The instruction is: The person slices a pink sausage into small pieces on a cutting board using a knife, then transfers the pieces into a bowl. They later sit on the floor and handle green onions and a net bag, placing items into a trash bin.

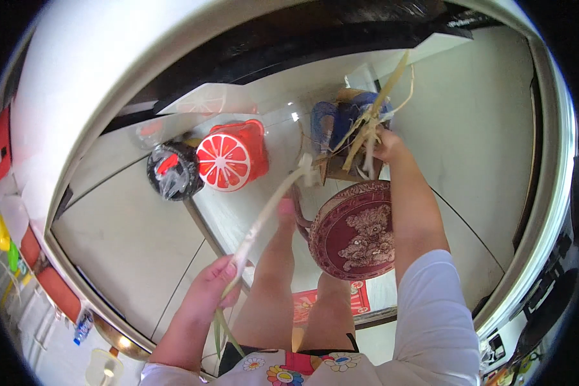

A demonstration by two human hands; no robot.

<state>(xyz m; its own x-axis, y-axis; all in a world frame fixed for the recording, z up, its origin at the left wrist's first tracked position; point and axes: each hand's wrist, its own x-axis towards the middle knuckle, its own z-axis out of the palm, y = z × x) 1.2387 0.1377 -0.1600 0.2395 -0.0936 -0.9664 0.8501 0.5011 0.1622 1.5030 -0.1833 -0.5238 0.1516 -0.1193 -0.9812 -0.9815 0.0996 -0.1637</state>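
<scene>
My left hand [212, 284] grips a long stalk with a pale stem [265, 207] that looks like a green onion; its narrow green leaves hang below the fist. The stalk's blurred white end points up and away from me. Farther off, my right hand [388, 144] is closed around a bunch of dry, yellowish leaves and stems [369, 123], with a thin pale piece hanging beneath. The two hands are well apart. My right fingers are partly hidden by the bunch.
A round stool [352, 231] with a teddy-bear cover stands below my right forearm. Beyond it is a cardboard box [349, 166] with blue items. A red stool with a citrus-slice top [224, 161] stands left, beside a black bin [173, 171] holding plastic. A red mat [305, 306] lies by my legs.
</scene>
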